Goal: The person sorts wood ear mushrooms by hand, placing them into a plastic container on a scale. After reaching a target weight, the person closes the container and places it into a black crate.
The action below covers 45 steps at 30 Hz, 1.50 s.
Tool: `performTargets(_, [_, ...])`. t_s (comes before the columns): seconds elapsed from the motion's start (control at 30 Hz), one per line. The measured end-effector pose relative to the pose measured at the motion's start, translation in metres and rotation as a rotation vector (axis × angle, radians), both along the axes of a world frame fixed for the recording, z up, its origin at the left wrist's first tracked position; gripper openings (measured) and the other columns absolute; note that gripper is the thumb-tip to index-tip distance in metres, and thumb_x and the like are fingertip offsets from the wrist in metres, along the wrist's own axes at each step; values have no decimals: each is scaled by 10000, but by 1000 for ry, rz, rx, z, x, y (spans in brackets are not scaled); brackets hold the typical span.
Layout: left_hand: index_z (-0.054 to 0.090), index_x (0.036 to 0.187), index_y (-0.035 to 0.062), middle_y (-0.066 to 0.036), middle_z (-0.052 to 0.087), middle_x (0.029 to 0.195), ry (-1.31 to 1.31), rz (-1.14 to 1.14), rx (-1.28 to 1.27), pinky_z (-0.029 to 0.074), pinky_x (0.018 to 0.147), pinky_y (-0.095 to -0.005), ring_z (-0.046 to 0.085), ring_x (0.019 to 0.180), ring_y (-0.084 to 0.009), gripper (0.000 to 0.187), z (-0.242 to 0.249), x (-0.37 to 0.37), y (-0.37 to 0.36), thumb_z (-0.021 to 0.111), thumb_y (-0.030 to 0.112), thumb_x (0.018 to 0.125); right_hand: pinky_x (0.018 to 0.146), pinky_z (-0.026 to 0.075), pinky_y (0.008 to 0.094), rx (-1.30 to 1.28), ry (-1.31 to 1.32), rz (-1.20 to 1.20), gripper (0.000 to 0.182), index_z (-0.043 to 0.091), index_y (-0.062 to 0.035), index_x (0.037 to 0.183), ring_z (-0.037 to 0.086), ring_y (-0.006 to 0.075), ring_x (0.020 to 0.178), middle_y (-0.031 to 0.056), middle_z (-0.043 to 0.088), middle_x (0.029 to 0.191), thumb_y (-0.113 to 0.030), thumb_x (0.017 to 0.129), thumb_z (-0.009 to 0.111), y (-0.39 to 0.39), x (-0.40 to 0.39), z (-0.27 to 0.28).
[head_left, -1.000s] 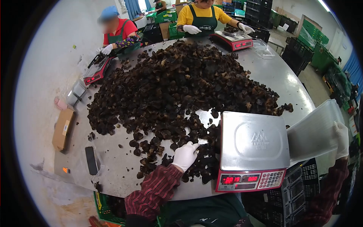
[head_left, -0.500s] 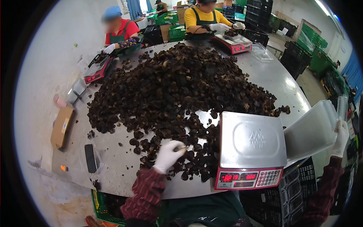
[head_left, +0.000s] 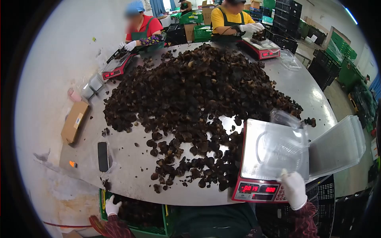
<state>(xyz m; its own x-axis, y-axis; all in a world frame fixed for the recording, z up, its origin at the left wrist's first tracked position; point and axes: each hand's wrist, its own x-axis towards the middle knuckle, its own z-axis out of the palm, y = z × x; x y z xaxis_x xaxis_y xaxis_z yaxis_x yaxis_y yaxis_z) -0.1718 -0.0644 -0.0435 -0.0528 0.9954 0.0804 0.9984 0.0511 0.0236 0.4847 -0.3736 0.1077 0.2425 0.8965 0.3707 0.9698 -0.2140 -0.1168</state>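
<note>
My gloved right hand (head_left: 294, 191) is at the near right corner of the red scale (head_left: 254, 192), its fingers closed on the near edge of a clear plastic box (head_left: 286, 119). The see-through box is smeared by motion over the scale's metal plate (head_left: 258, 158). At the lower left, my gloved left hand (head_left: 112, 206) is over the left side of a green crate (head_left: 164, 218) with dark dried pieces inside; its fingers look apart, and nothing shows in them. A large heap of dark brown dried pieces, like mushrooms or fungus (head_left: 190, 87), covers the table's middle.
A stack of clear plastic boxes (head_left: 337, 146) leans right of the scale. A phone (head_left: 102, 156) and a cardboard box (head_left: 75, 122) lie on the left of the metal table (head_left: 131, 174). Two people work at red scales (head_left: 117, 71) across the table. Black crates (head_left: 323, 206) stand below right.
My right hand has brought the clear plastic box from the far right onto the scale. My left hand has left the loose dried pieces and moved down left to the green crate.
</note>
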Motion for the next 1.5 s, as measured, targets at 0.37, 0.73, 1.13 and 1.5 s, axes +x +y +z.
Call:
performTargets(0.37, [663,1026,47,-111,652,1024,-637,-1247,155,511,814,-368,624,944,-283,276,89,412,47,601,-11,764,513,374,263,681,291,-524,65,661,8,874,461,138,562,46,499,658,-17,832,704,2,-16,-6])
performTargets(0.73, [698,987,108,-91,633,977,-225,-1520,-183,498,840,-371,601,939,-300,375,35,565,95,537,-66,696,455,366,303,610,383,-503,140,653,-20,712,462,156,496,39,562,620,-34,839,710,15,-48,-6])
performTargets(1.13, [659,958,-7,-101,640,974,-822,-631,216,489,835,-291,625,953,-237,310,120,283,42,611,-139,682,496,459,376,46,567,389,280,496,-64,737,539,268,528,92,474,614,-248,901,627,105,-151,-98])
performTargets(1.5, [636,1187,114,-181,566,1228,36,13,-147,449,963,-430,527,1158,-354,551,55,79,23,766,48,655,537,474,397,2,581,317,272,568,-75,729,582,299,593,114,547,682,-261,927,584,129,-178,-149])
